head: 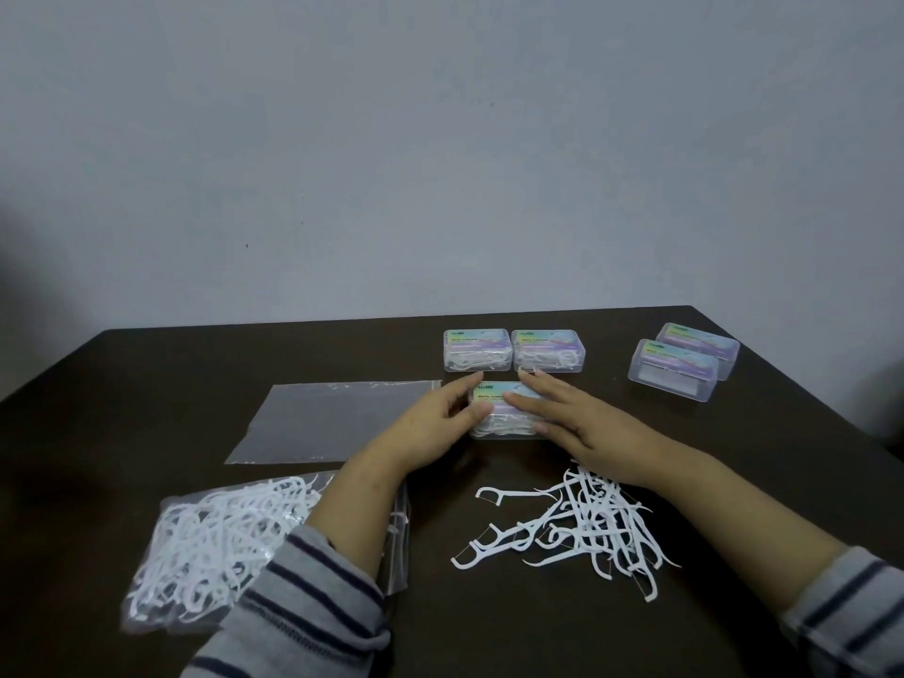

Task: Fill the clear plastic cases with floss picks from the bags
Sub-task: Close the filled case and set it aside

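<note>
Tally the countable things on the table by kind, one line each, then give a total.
Filled clear cases: 3
Empty clear cases: 2
Plastic bags: 2
Loose pick piles: 1
Total: 8

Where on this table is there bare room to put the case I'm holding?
Bare dark table lies left of the flat empty plastic bag, and between the two filled clear cases and the two empty clear cases. The near side is crowded: bag of white floss picks, loose floss picks.
</note>
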